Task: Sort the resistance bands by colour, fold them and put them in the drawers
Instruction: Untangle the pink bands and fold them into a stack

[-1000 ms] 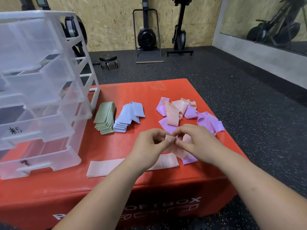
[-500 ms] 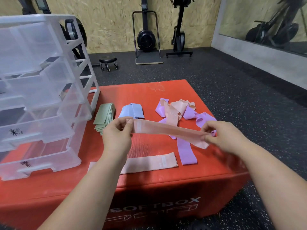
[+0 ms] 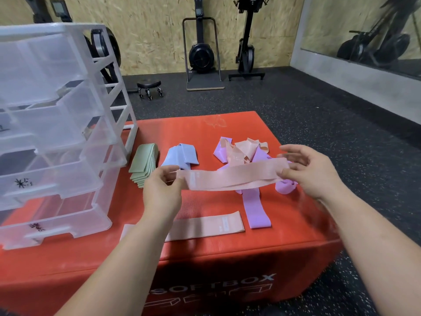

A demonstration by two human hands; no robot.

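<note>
— What's biggest here?
— The clear drawer unit (image 3: 57,133), standing on the left of the red surface (image 3: 284,236).
— And the bands?
— A tangled peach-and-purple pile (image 3: 241,151) lies at the back right. A folded green stack (image 3: 143,165) and a blue stack (image 3: 182,155) sit near the drawers. A flat peach band (image 3: 209,225) lies near the front edge, with a purple band (image 3: 256,210) just beside its right end.
— The grips?
— The left grip (image 3: 159,190) pinches one end of the stretched peach band (image 3: 232,179). The right grip (image 3: 314,174) pinches the other, its upper fingers spread. That band hangs between them, above the surface and in front of the pile.
</note>
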